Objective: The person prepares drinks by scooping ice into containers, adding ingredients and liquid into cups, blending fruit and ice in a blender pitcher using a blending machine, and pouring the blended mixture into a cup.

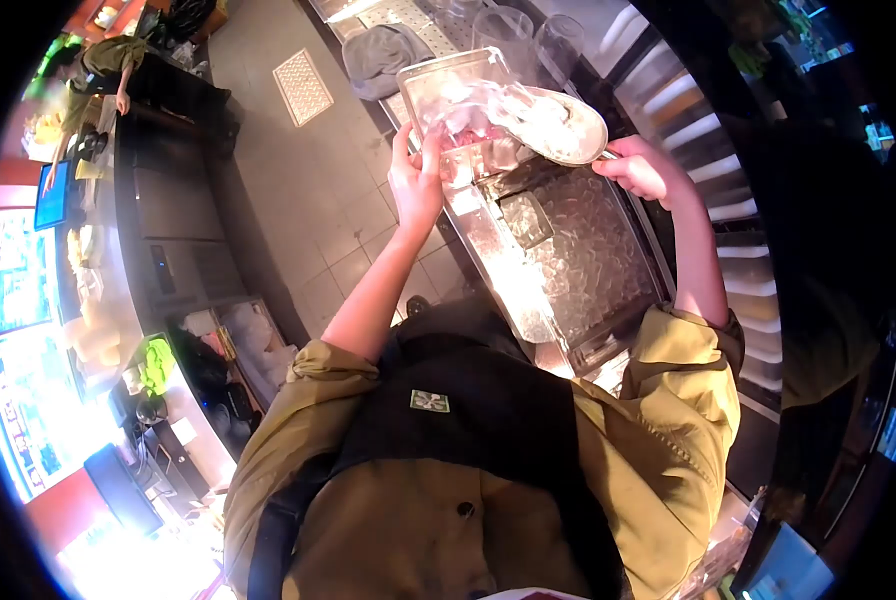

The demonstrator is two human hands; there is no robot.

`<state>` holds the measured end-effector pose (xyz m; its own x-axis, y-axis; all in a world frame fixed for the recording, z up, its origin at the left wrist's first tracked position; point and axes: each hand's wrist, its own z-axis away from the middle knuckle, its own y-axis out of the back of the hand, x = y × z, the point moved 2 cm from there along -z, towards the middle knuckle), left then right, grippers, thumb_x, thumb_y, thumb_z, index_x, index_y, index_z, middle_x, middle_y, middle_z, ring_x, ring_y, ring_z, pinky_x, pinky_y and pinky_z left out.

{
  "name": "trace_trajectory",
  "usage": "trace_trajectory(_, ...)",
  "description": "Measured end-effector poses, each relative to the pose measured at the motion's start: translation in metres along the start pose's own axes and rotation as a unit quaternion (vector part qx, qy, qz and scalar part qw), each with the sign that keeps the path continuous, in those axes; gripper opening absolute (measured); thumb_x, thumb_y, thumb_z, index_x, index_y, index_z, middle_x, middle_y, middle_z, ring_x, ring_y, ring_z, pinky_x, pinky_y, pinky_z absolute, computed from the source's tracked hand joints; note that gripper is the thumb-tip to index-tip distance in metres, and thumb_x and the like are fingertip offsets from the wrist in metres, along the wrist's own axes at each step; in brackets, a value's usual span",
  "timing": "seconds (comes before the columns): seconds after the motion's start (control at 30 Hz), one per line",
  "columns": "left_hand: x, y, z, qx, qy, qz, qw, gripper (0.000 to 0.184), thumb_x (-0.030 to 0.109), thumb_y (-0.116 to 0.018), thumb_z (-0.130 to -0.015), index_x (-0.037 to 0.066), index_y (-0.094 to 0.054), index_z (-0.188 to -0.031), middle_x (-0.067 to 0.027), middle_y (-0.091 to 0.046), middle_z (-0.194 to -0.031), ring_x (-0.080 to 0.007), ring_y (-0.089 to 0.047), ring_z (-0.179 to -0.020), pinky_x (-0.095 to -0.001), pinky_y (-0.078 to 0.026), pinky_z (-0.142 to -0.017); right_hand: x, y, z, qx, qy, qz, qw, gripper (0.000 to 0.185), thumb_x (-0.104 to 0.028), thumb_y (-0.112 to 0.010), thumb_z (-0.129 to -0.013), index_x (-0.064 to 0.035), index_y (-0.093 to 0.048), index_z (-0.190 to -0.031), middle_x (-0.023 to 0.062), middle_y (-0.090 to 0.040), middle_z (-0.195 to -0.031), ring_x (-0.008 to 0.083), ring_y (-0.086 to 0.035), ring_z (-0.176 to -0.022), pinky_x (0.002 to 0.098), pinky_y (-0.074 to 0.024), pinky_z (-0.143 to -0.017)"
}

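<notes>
My left hand [417,185] is wrapped round the near left side of a rectangular metal pan [420,82], thumb and fingers at its edge. Whitish, blurred contents with some pink [468,125] lie in the pan; I cannot make out what they are. My right hand [640,172] is closed on the handle of a round, shallow, strainer-like scoop [590,142]. A white heap [558,122] sits in the scoop, which is tilted over the right side of the pan. Directly below is a metal bin of ice cubes [598,265] with a small clear square container [524,220] in it.
Clear round containers [558,42] and a grey cloth [383,60] lie beyond the pan. A slatted metal surface [713,150] runs along the right. On the left, another person [118,70] stands by a long counter [133,330] with screens. A drain cover [305,87] is set in the tiled floor.
</notes>
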<state>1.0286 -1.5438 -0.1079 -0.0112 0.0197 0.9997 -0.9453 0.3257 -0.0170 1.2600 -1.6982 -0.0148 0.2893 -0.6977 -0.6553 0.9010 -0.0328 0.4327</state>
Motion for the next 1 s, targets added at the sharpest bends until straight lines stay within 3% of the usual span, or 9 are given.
trace_trajectory(0.1, 0.0, 0.0, 0.002, -0.009, -0.01, 0.013, 1.0, 0.052, 0.022, -0.053, -0.089, -0.006, -0.036, -0.129, -0.0043, -0.053, -0.069, -0.0085, -0.048, -0.05, -0.023, -0.039, -0.046, 0.011, -0.001, -0.003, -0.011, 0.0, -0.029, 1.0, 0.019, -0.027, -0.061, -0.08, -0.0077, -0.057, -0.078, -0.0052, -0.04, -0.056, 0.0032, -0.03, -0.044, 0.0216, -0.0189, -0.038)
trace_trajectory(0.23, -0.005, -0.001, -0.001, -0.005, -0.029, 0.035, 0.999, 0.052, 0.02, -0.054, -0.089, -0.008, -0.036, -0.128, -0.0079, -0.06, -0.065, -0.0092, -0.054, -0.051, -0.0226, -0.041, -0.045, 0.015, 0.002, 0.002, -0.016, -0.008, -0.039, 0.999, 0.02, -0.027, -0.06, -0.079, -0.0078, -0.056, -0.077, -0.0059, -0.04, -0.056, 0.0027, -0.03, -0.044, 0.0216, -0.0173, -0.037)
trace_trajectory(0.4, 0.002, 0.001, 0.001, -0.019, -0.028, -0.009, 0.999, 0.055, 0.021, -0.056, -0.088, -0.008, -0.034, -0.129, -0.0112, -0.061, -0.072, -0.0097, -0.054, -0.05, -0.0222, -0.04, -0.044, 0.019, 0.002, 0.001, 0.016, 0.001, -0.02, 1.0, 0.02, -0.026, -0.06, -0.079, -0.0065, -0.057, -0.078, -0.0052, -0.043, -0.059, 0.0027, -0.033, -0.046, 0.021, -0.0197, -0.037)
trace_trajectory(0.7, -0.008, 0.001, -0.002, -0.021, -0.033, 0.028, 0.999, 0.056, 0.027, -0.056, -0.089, -0.005, -0.035, -0.13, -0.0111, -0.062, -0.075, -0.0096, -0.052, -0.048, -0.0222, -0.04, -0.044, 0.004, 0.0, 0.011, 0.058, 0.024, 0.03, 0.998, 0.021, -0.022, -0.06, -0.078, -0.0017, -0.059, -0.077, -0.0014, -0.048, -0.062, 0.0071, -0.041, -0.051, 0.025, -0.0274, -0.043)
trace_trajectory(0.8, -0.009, 0.002, -0.002, -0.023, -0.036, 0.022, 0.999, 0.056, 0.028, -0.055, -0.089, -0.005, -0.034, -0.13, -0.0098, -0.061, -0.072, -0.0087, -0.05, -0.047, -0.0223, -0.038, -0.043, 0.002, 0.005, 0.012, 0.036, 0.026, 0.04, 0.998, 0.021, -0.021, -0.062, -0.077, -0.0002, -0.06, -0.074, -0.0002, -0.049, -0.061, 0.0089, -0.042, -0.051, 0.0262, -0.0309, -0.046)
trace_trajectory(0.9, -0.007, 0.003, -0.002, -0.025, -0.028, -0.007, 0.999, 0.055, 0.028, -0.055, -0.089, -0.004, -0.035, -0.13, -0.0077, -0.059, -0.069, -0.0078, -0.049, -0.047, -0.0223, -0.036, -0.043, -0.013, 0.004, 0.022, 0.096, 0.022, 0.109, 0.989, 0.021, -0.021, -0.063, -0.077, 0.0002, -0.059, -0.073, 0.0001, -0.048, -0.059, 0.0095, -0.043, -0.051, 0.027, -0.0312, -0.046)
trace_trajectory(0.97, -0.005, 0.003, -0.002, -0.023, -0.011, -0.005, 1.0, 0.054, 0.026, -0.054, -0.089, -0.004, -0.034, -0.13, -0.0054, -0.057, -0.066, -0.0072, -0.048, -0.049, -0.0219, -0.036, -0.045, -0.001, 0.013, 0.012, 0.032, -0.009, 0.074, 0.997, 0.023, -0.02, -0.063, -0.075, 0.0034, -0.06, -0.076, 0.0034, -0.053, -0.061, 0.0126, -0.047, -0.055, 0.0297, -0.0374, -0.053)
trace_trajectory(1.0, -0.004, 0.003, -0.001, -0.022, -0.003, -0.003, 1.0, 0.054, 0.026, -0.054, -0.089, -0.003, -0.033, -0.13, -0.0043, -0.056, -0.064, -0.0069, -0.047, -0.049, -0.0217, -0.036, -0.046, 0.0, 0.011, 0.012, 0.057, 0.007, 0.073, 0.996, 0.023, -0.019, -0.063, -0.074, 0.0035, -0.06, -0.076, 0.0044, -0.054, -0.061, 0.0134, -0.049, -0.057, 0.03, -0.0381, -0.055)
